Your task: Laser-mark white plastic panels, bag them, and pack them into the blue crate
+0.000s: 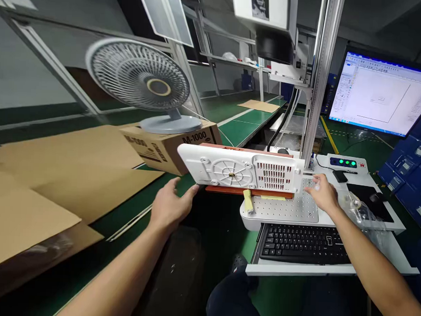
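Observation:
A long white plastic housing (pixel 232 170), with a round ribbed pattern and a slotted vent, rests on a reddish-brown support (pixel 226 190) over a perforated metal plate (pixel 284 209). Beyond its left end is my left hand (pixel 172 200), empty, thumb and fingers apart. Near the right end my right hand (pixel 321 189) has its fingers curved and spread, apart from the housing, with nothing visible in it. A yellow-wrapped piece (pixel 248 201) sticks out below the support.
Above hangs a black-tipped machine head (pixel 275 42) beside a metal column (pixel 320 83). A keyboard (pixel 304 244) lies in front. Around are a fan (pixel 140 77) on a carton (pixel 162 149), cardboard sheets (pixel 68 162), a monitor (pixel 381 92) and a plastic bag (pixel 367 219).

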Demonstrator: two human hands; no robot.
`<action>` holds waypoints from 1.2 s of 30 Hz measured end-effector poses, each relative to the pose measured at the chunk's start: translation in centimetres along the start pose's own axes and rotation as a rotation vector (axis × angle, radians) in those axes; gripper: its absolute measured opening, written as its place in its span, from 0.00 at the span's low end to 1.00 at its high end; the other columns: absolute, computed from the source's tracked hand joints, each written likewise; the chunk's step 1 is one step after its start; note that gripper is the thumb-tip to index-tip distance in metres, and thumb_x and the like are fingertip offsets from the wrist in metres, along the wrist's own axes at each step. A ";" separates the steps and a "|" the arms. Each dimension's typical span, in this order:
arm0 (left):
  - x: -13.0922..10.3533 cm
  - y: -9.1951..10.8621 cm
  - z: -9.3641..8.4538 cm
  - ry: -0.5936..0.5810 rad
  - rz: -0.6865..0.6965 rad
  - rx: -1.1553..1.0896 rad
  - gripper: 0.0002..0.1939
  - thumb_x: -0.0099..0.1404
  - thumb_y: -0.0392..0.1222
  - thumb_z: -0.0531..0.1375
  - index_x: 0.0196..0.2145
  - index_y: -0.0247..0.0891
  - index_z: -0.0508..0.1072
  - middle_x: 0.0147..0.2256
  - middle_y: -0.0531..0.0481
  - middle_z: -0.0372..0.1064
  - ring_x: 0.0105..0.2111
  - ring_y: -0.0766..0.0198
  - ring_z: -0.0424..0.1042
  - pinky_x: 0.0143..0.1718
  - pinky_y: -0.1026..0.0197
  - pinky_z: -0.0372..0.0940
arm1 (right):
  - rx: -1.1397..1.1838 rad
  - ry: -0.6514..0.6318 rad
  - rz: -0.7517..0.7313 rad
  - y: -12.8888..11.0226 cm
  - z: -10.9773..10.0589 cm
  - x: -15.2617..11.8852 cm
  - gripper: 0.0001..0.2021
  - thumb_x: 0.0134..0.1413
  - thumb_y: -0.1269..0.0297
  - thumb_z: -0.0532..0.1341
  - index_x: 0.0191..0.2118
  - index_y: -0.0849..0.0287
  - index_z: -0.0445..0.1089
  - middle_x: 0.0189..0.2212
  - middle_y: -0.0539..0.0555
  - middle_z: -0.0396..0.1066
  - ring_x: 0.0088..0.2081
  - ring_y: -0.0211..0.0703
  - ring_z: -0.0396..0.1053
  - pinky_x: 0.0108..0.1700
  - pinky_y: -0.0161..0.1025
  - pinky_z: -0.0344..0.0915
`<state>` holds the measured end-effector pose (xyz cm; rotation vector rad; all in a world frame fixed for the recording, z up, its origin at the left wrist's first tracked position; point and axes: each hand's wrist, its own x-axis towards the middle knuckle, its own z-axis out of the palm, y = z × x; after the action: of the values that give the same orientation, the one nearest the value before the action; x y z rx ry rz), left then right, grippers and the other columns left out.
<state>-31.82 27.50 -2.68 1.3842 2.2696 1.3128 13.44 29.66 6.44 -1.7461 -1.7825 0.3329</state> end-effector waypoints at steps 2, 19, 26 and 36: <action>-4.8 0.9 -0.3 0.002 0.002 -0.037 0.29 0.68 0.60 0.60 0.58 0.39 0.74 0.59 0.32 0.76 0.59 0.33 0.76 0.61 0.36 0.70 | 0.165 0.156 -0.104 0.6 -4.4 -3.3 0.17 0.62 0.59 0.73 0.52 0.50 0.70 0.53 0.51 0.81 0.48 0.51 0.81 0.55 0.49 0.74; -36.3 14.2 18.4 -0.654 0.719 -0.190 0.19 0.79 0.53 0.55 0.59 0.45 0.77 0.62 0.37 0.73 0.74 0.41 0.58 0.76 0.32 0.56 | 0.500 0.579 -0.220 3.4 -17.8 -19.9 0.13 0.64 0.59 0.73 0.47 0.55 0.71 0.36 0.51 0.79 0.28 0.41 0.77 0.32 0.39 0.76; -36.9 19.4 22.3 -0.710 0.804 -0.025 0.27 0.80 0.56 0.54 0.62 0.31 0.72 0.66 0.30 0.68 0.77 0.31 0.46 0.75 0.29 0.50 | 0.625 0.388 -0.115 3.3 -17.8 -22.5 0.14 0.65 0.58 0.73 0.48 0.54 0.72 0.39 0.53 0.80 0.31 0.41 0.78 0.34 0.37 0.77; -35.7 21.0 18.6 -0.820 0.790 -0.128 0.27 0.75 0.46 0.59 0.67 0.33 0.69 0.61 0.32 0.73 0.75 0.38 0.55 0.74 0.34 0.53 | 0.733 0.107 -0.042 2.5 -15.6 -24.4 0.14 0.68 0.56 0.72 0.52 0.51 0.70 0.39 0.52 0.79 0.30 0.37 0.76 0.33 0.32 0.75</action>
<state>11.29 14.17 -7.78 2.3108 1.1148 0.7398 23.06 2.67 11.10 -1.1736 -1.3680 0.7492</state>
